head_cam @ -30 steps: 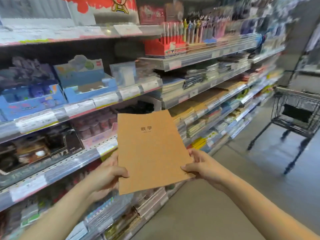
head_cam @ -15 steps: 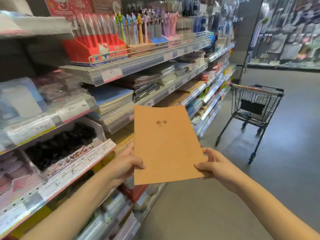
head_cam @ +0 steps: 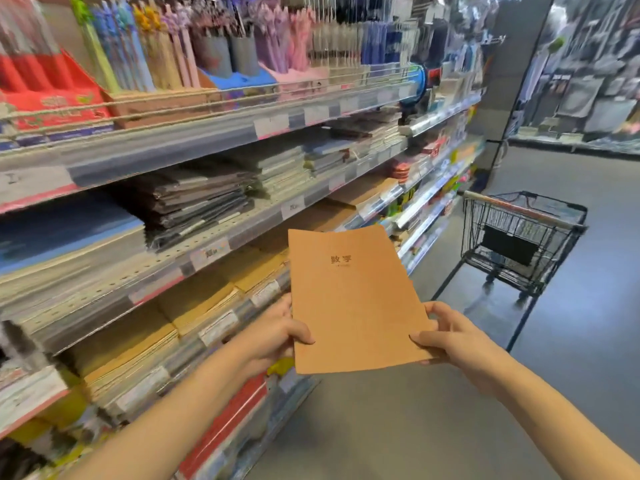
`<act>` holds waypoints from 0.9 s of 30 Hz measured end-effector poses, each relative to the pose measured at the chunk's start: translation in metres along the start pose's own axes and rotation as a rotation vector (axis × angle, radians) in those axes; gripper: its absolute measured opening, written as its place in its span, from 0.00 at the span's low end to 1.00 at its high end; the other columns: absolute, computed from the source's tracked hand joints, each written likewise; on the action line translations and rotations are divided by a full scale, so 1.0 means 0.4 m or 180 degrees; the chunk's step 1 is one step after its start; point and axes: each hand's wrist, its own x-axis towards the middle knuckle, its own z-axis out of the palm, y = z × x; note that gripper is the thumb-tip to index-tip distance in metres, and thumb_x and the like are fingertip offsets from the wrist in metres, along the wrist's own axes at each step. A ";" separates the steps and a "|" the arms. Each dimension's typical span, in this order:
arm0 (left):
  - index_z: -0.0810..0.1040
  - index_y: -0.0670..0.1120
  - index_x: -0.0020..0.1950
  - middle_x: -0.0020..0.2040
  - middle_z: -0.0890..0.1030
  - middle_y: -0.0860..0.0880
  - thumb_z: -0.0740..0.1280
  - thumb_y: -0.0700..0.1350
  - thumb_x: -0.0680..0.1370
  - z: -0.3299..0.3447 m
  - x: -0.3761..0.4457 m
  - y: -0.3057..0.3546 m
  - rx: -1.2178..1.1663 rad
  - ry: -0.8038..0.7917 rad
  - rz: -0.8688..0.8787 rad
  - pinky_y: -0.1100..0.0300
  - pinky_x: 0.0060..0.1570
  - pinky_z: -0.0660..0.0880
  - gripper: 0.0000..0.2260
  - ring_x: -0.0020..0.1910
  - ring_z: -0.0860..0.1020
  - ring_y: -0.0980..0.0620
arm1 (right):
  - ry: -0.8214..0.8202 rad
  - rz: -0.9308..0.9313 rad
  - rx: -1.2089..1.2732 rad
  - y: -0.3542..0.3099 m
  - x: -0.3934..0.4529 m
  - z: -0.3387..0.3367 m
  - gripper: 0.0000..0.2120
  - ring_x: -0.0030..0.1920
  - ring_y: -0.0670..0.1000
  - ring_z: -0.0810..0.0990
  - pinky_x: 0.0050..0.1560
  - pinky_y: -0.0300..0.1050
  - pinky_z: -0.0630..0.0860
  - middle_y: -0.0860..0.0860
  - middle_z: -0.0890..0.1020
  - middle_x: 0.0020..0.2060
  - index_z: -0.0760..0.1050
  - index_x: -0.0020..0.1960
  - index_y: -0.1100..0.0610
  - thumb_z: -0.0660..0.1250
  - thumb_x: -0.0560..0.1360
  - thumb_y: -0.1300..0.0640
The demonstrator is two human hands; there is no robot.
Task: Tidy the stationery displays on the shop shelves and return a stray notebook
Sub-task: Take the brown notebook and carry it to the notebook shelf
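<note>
While the shop shelves (head_cam: 221, 237) run along the left of the view, a brown paper notebook (head_cam: 353, 303) is held out in front of them, over the grey floor (head_cam: 415, 427) of the aisle. It is gripped near its lower corners by both hands: the left hand (head_cam: 273, 337) is closed on the left edge, thumb laid across the cover and fingers hidden behind, and the right hand (head_cam: 453, 337) is closed on the lower right edge in the same way. The cover is turned toward the camera, tilted a little, and two dark printed characters are seen near its top. Behind the notebook, stacks of similar brown notebooks (head_cam: 214, 299) are laid on a lower shelf, touched by neither hand. On the shelf above, dark and pale stacks of notebooks (head_cam: 207, 199) are piled flat. On the top shelf, pens (head_cam: 173, 50) are stood upright in coloured display boxes behind a wire rail. White price tags are fixed along the shelf edges, though their print is too blurred to be read. To the right, a black wire shopping trolley (head_cam: 519, 244) is parked in the aisle, well apart from the hands.
</note>
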 end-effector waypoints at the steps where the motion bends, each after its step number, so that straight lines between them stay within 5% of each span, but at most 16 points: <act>1: 0.68 0.48 0.60 0.43 0.78 0.47 0.56 0.23 0.71 0.023 0.036 0.010 0.0010 0.0009 -0.0044 0.67 0.23 0.72 0.25 0.32 0.81 0.58 | -0.0045 0.0016 -0.0039 -0.009 0.028 -0.041 0.10 0.28 0.46 0.78 0.30 0.36 0.79 0.48 0.79 0.28 0.71 0.52 0.57 0.64 0.74 0.69; 6: 0.67 0.48 0.64 0.50 0.80 0.46 0.61 0.25 0.71 0.080 0.201 0.041 -0.0097 0.0141 -0.0160 0.62 0.29 0.72 0.27 0.44 0.79 0.49 | -0.0270 0.0032 -0.0290 -0.042 0.197 -0.201 0.09 0.28 0.45 0.78 0.29 0.35 0.78 0.44 0.79 0.25 0.71 0.49 0.56 0.64 0.74 0.68; 12: 0.66 0.48 0.65 0.50 0.82 0.47 0.63 0.26 0.72 0.075 0.359 0.060 -0.0212 0.0339 -0.0289 0.61 0.31 0.80 0.27 0.45 0.82 0.49 | -0.0620 0.0128 -0.0496 -0.052 0.423 -0.281 0.09 0.28 0.45 0.80 0.32 0.38 0.79 0.48 0.82 0.31 0.71 0.51 0.57 0.64 0.74 0.67; 17: 0.68 0.48 0.62 0.49 0.82 0.46 0.65 0.27 0.72 0.039 0.460 0.058 -0.0247 0.0532 -0.0452 0.61 0.32 0.81 0.24 0.42 0.83 0.51 | -0.0882 0.0228 -0.0562 -0.057 0.598 -0.288 0.10 0.25 0.43 0.79 0.25 0.34 0.75 0.48 0.81 0.29 0.70 0.49 0.56 0.63 0.74 0.69; 20: 0.68 0.43 0.63 0.53 0.80 0.43 0.64 0.26 0.72 0.011 0.506 0.057 -0.0405 0.0667 -0.0579 0.60 0.33 0.82 0.23 0.45 0.82 0.49 | -0.1059 0.0302 -0.0673 -0.070 0.697 -0.279 0.10 0.30 0.46 0.81 0.34 0.39 0.77 0.48 0.82 0.31 0.71 0.49 0.55 0.64 0.74 0.68; 24: 0.65 0.36 0.65 0.39 0.76 0.42 0.59 0.23 0.72 -0.021 0.552 0.070 -0.0489 0.0865 -0.0705 0.69 0.16 0.70 0.23 0.20 0.77 0.58 | -0.1241 0.0366 -0.0782 -0.093 0.820 -0.246 0.12 0.35 0.49 0.80 0.37 0.41 0.77 0.50 0.81 0.36 0.72 0.52 0.54 0.64 0.73 0.68; 27: 0.67 0.36 0.64 0.35 0.73 0.45 0.59 0.23 0.72 -0.050 0.594 0.079 -0.0557 0.1211 -0.0721 0.72 0.13 0.64 0.22 0.16 0.73 0.59 | -0.1419 0.0415 -0.0824 -0.103 0.916 -0.211 0.12 0.37 0.50 0.79 0.36 0.40 0.78 0.52 0.80 0.39 0.71 0.52 0.54 0.64 0.73 0.68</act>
